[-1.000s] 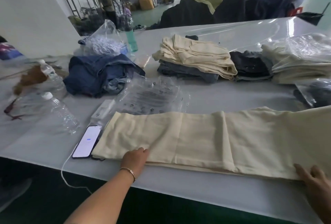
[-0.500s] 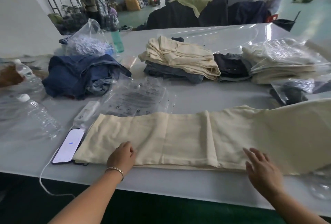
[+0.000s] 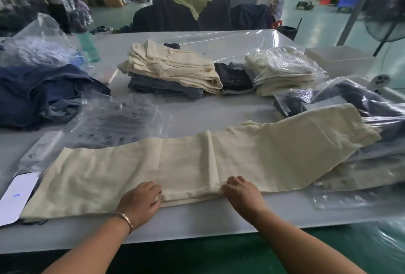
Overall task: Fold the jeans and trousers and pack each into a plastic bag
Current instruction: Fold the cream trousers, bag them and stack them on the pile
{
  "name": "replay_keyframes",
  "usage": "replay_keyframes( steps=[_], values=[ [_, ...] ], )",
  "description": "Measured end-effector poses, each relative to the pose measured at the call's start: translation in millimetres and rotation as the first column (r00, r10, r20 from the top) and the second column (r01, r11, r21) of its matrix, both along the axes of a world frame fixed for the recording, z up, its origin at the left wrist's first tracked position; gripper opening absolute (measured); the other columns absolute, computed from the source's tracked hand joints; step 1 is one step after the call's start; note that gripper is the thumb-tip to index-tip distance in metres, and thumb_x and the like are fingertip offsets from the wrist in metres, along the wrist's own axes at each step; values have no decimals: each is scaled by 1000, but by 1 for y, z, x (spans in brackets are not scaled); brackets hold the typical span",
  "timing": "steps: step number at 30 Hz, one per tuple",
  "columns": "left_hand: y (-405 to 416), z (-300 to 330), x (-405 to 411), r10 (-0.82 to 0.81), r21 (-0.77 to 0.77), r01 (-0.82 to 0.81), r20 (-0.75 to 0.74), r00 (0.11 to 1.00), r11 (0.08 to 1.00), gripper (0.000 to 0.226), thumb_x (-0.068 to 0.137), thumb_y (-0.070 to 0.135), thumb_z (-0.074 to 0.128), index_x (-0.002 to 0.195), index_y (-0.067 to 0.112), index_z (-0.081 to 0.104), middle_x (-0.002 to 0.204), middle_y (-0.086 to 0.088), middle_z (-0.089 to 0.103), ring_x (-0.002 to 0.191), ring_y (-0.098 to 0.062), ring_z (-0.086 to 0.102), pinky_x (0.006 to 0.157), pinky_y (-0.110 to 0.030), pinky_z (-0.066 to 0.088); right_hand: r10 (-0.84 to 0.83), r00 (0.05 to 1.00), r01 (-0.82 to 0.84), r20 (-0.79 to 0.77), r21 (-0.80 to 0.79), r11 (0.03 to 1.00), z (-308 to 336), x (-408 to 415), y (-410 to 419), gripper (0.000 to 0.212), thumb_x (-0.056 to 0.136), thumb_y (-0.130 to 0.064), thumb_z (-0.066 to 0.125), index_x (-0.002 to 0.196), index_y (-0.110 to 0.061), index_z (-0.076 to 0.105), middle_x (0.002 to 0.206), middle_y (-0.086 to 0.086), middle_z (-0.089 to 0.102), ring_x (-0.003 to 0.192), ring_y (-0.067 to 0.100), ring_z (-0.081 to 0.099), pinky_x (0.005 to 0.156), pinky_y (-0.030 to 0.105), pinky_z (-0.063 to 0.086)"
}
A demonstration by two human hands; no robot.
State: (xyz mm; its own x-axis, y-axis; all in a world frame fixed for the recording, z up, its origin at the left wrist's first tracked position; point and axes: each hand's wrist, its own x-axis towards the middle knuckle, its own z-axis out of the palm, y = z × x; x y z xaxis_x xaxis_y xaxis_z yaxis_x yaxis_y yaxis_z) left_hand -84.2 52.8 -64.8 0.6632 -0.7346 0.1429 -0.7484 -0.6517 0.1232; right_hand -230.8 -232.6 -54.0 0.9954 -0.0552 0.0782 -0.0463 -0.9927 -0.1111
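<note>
At the table's (image 3: 197,227) near edge, both hands' curled fingers (image 3: 235,182) pinch cream trousers (image 3: 175,164) beside bagged trousers (image 3: 282,70).

Garment warehouse: clothing piles (image 3: 175,72), bagged trousers (image 3: 282,65).

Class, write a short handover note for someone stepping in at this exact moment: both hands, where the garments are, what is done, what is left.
Left hand and right hand: both grip the near edge of the cream trousers, which lie lengthwise along the table.
Done: bagged garments lie far right.
Left: fold these trousers across, then bag them from the empty plastic bags. The folded stack and the blue jeans heap are still unbagged.
</note>
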Motion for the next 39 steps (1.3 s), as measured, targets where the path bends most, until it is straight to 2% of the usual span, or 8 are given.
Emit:
replay_keyframes(
  steps=[7, 13, 17, 19, 25, 30, 33, 39],
  values=[
    [3, -6, 12, -289, -70, 324, 302, 908, 944, 18, 67, 20, 58, 85, 23, 57, 64, 3, 57, 59, -15, 59, 45, -24, 46, 1, 996, -3, 86, 21, 1000, 20, -2, -6, 7, 74, -8, 70, 78, -13, 71, 92, 5, 66, 82, 27, 61, 44, 32, 46],
    [9, -9, 8, -322, -31, 343, 270, 907, 939, 29, 67, 29, 42, 95, 28, 51, 70, 4, 64, 68, -13, 60, 47, -19, 49, 77, 995, -77, 62, 3, 997, 9, -19, -7, 8, 69, -11, 70, 76, -15, 69, 87, 2, 66, 74, 26, 61, 46, 27, 46],
    [10, -12, -7, -45, -80, 35, -121, 992, 996, 14, 78, 30, 52, 84, 39, 43, 57, 10, 54, 51, -6, 50, 48, -23, 40, 43, 999, -44, 18, 45, 998, 7, -14, -1, 24, 85, -33, 56, 95, -14, 67, 111, 6, 62, 98, 28, 58, 73, 35, 49],
    [12, -7, -11, 179, -58, -211, -343, 922, 976, 15, 84, 35, 57, 78, 34, 43, 59, 6, 55, 52, -10, 49, 51, -26, 38, 92, 992, -93, 87, 10, 996, 3, -9, 7, 28, 82, -40, 63, 103, -21, 68, 118, 2, 64, 100, 22, 63, 73, 27, 54],
    [41, 2, -18, 452, -48, -465, -165, 877, 884, 4, 87, 22, 56, 90, 19, 57, 95, 2, 60, 90, -21, 54, 70, -32, 46, 234, 972, -233, 29, -31, 972, -7, 14, 46, 60, 77, -54, 62, 132, -30, 57, 137, -6, 56, 120, 11, 58, 92, 32, 52],
    [60, 8, -15, 504, 38, -584, -553, 663, 810, 11, 91, 31, 48, 80, 28, 50, 79, 6, 58, 75, -15, 56, 69, -30, 47, 286, 956, -280, -65, 93, 956, -6, 39, 80, 64, 92, -53, 44, 150, -34, 25, 157, -9, 19, 144, 11, 25, 115, 29, 23],
    [73, 16, -4, 602, 44, -712, -570, 559, 701, 21, 90, 28, 48, 69, 25, 44, 78, -1, 60, 76, -24, 58, 68, -34, 48, 351, 934, -336, -63, 168, 927, -8, 60, 101, 65, 97, -51, 33, 151, -40, -2, 159, -13, -7, 148, 10, 0, 116, 27, 5],
    [117, 23, 16, 728, 170, -804, -560, 397, 569, 21, 88, 30, 48, 96, 16, 62, 109, -8, 67, 100, -28, 62, 82, -30, 49, 376, 902, -363, -212, 98, 926, -12, 84, 153, 62, 95, -57, 35, 150, -42, 12, 160, -14, 1, 147, 9, 3, 117, 33, 8]
  ],
)
